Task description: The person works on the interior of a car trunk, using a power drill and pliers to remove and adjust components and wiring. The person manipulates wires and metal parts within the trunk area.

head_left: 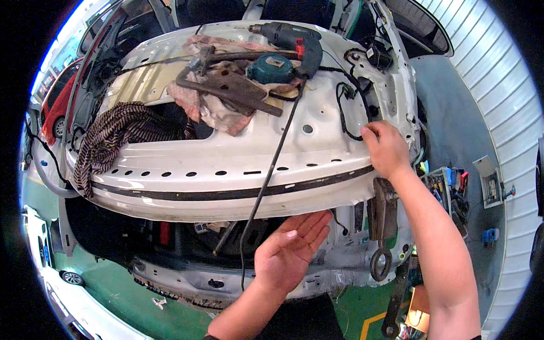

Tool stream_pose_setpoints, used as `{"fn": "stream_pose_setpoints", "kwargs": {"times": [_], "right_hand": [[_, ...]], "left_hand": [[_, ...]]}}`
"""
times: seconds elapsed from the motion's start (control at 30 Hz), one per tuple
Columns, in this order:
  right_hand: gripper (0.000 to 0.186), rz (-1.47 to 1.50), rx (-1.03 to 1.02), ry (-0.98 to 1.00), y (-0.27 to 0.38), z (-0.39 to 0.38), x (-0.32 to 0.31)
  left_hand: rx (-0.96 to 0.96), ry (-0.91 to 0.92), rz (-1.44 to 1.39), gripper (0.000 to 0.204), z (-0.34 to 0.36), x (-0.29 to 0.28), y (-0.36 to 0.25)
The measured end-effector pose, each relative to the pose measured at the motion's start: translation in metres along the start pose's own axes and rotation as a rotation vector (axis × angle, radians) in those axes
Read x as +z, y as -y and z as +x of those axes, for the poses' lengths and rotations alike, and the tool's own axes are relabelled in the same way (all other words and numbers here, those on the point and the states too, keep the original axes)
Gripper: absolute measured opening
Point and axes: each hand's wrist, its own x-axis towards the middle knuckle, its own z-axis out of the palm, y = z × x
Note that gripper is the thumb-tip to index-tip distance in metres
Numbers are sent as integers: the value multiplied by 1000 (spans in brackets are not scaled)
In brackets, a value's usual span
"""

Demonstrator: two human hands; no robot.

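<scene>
The white car body panel (221, 153) lies across the middle, with a row of oval holes and a dark strip along its near edge. My left hand (289, 249) is open, palm up, its fingers stretched out just below that edge. At the panel's right end is my right hand (387, 148), its fingers curled and closed; anything inside them is hidden. Just under my right wrist hangs a rusty metal clamp (383, 212) with a pull ring (381, 264). A black cable (266, 181) runs down over the panel, passing left of my left hand.
On the panel lie a drill (283, 35), a teal round tool (271, 68), a bent metal bar (226, 93), pinkish rags (221, 116) and a striped cloth (122, 133). A tool cart (439, 187) stands at right near a ribbed wall (487, 73). A white car (73, 300) is lower left.
</scene>
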Motion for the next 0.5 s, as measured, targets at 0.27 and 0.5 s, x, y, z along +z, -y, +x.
{"fn": "stream_pose_setpoints", "kwargs": {"times": [0.27, 0.5], "right_hand": [[28, -83, -221, 122, -8, 9, -6], [25, 101, -185, 80, -11, 9, 0]], "left_hand": [[-141, 74, 86, 73, 29, -22, 17], [-172, -66, 35, 87, 37, -23, 30]]}}
